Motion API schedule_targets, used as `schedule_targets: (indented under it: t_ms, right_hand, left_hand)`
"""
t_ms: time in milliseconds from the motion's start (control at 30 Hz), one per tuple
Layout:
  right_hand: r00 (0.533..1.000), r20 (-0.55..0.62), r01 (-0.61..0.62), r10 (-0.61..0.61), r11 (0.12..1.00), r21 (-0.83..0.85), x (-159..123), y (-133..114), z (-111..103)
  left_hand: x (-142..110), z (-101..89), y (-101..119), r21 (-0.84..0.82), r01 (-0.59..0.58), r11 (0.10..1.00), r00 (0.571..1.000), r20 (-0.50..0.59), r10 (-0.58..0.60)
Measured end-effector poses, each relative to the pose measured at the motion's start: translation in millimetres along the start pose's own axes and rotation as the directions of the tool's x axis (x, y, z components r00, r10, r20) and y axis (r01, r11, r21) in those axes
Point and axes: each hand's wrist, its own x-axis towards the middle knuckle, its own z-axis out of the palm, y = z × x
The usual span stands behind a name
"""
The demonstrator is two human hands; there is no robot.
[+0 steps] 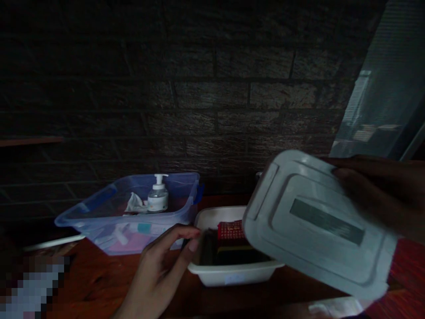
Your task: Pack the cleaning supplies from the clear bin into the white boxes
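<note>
My right hand [375,190] grips a pale grey-white plastic lid [282,212] by its far right edge. The lid is tilted up, with a dark rectangular strip in its middle, and covers the right side of a white plastic tub [232,274]. Inside the tub lie a red patterned packet [229,229] and dark items beneath and beside it, too dim to name. My left hand [162,261] is at the tub's left rim, thumb and index finger curved and slightly apart, with nothing seen between them. Whether it touches the rim is unclear.
A clear bluish plastic bin [175,177] stands at the left, holding a white pump bottle [157,199], crumpled white wrapping [135,203] and small items. Behind the wooden table [86,274] rises a dark brick wall [232,97]. A translucent sheet [375,97] hangs at right.
</note>
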Motion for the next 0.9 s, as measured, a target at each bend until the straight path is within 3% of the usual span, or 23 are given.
schedule_targets:
  t_ms: [67, 133, 267, 333, 467, 667, 900]
  right_hand:
    - [0.987, 0.158, -0.016, -0.019, 0.976, 0.217, 16, -21, 24]
    - [0.944, 0.329, -0.096, -0.015, 0.943, 0.319, 28, -30, 53]
    - [0.895, 0.443, -0.125, -0.054, 0.923, 0.365, 41, -29, 115]
    - [0.840, 0.533, -0.165, -0.100, 0.889, 0.428, 45, -27, 142]
    - [0.785, 0.596, -0.178, -0.167, 0.861, 0.476, 55, -26, 181]
    - [0.744, 0.636, -0.199, -0.203, 0.842, 0.502, 68, -26, 219]
    - [0.746, 0.634, -0.191, -0.204, 0.847, 0.497, 64, -26, 254]
  left_hand:
    - [0, -0.9, 3, -0.087, 0.052, 0.995, 0.998, -0.017, -0.054]
    - [0, -1.6, 6, -0.153, 0.072, 0.986, 0.997, -0.010, -0.075]
    - [-2, -0.5, 10, -0.213, 0.066, 0.975, 0.998, -0.003, -0.068]
    - [-4, 0.4, 7, -0.177, 0.067, 0.982, 0.998, -0.003, -0.068]
    - [-11, -2.0, -3, -0.019, 0.054, 0.998, 0.998, 0.030, -0.054]
    - [-24, -12.7, -18, 0.178, -0.080, 0.981, 0.992, 0.107, 0.062]
    - [-31, -9.7, -32, 0.264, -0.162, 0.951, 0.986, 0.083, 0.145]
